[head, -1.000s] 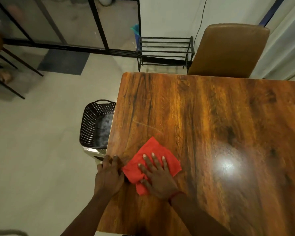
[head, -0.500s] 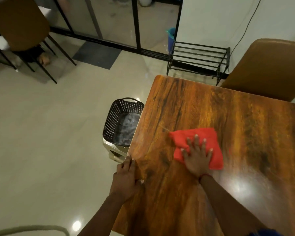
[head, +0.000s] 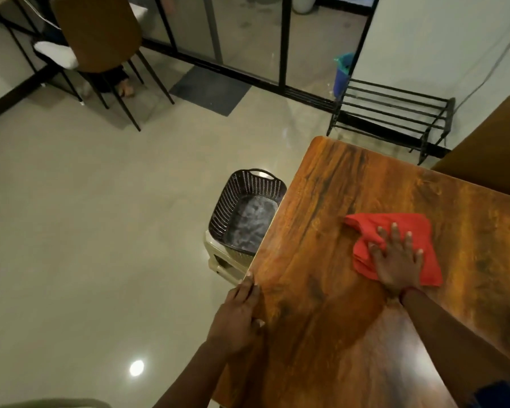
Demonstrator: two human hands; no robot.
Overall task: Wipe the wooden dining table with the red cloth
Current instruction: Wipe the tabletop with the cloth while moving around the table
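1. the left hand (head: 239,316) rests on the left edge of the wooden table (head: 321,231), fingers straight and together.
2. the right hand (head: 396,260) presses flat on the red cloth (head: 362,231), fingers spread apart.
3. a dark basket (head: 242,207) stands beside the table.

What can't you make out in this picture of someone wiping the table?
Head view, the only one:
- wooden dining table: right and near sides cut off by the frame edges.
- red cloth: middle hidden under the right hand pressing it.
- dark basket: one side hidden behind the table edge; grey contents too blurred to name.
- brown chair: mostly cut off by the right frame edge.
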